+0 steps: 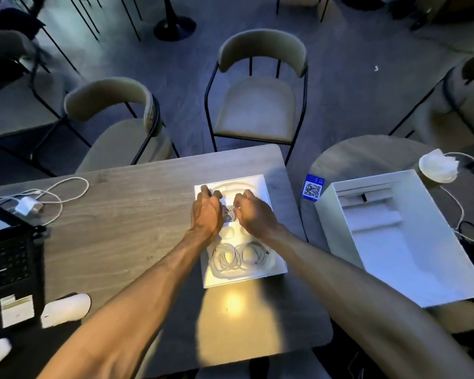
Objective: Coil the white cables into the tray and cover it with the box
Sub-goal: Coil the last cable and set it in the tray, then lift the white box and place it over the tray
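Both hands [207, 212] [251, 212] curled over tray [278, 265] middle, apparently pinching cable; grip blurred. 2 coils [240, 258] seated near end. Box [402, 239] open-side-up alongside, ready for covering.

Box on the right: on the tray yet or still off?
Off. The box lies open side up on the round table, apart from the tray, where both hands work.

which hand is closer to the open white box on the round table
Right. The right hand is over the tray, on the side facing the white box, though not touching it. The left hand is beside it, on the far side from the box.
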